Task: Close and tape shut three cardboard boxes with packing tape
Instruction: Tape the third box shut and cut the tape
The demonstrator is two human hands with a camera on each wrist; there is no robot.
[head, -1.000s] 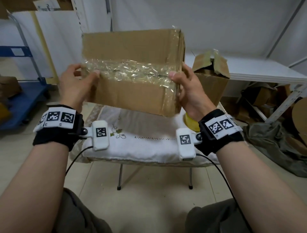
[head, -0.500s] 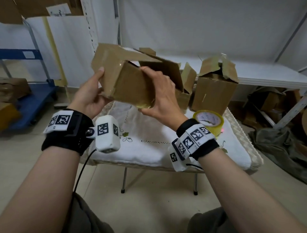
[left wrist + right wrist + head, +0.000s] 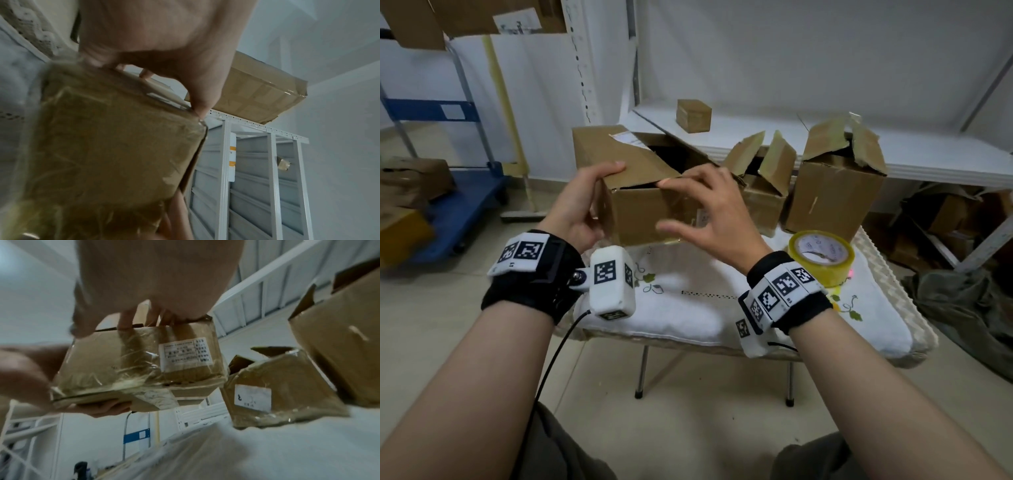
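Holding the box (image 3: 640,202) above the table (image 3: 688,322), our left hand (image 3: 575,209) grips its left corner; our right hand (image 3: 709,212) hovers spread, fingertips at the top edge. We judge it light, thin-walled and tape-slick, so we grip corners, not flaps (image 3: 619,154).

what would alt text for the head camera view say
Two hands hold an open cardboard box above a white-clothed table: the left hand grips its left end, the right hand touches its near flap. Two more open boxes and a roll of yellowish packing tape stand to the right.
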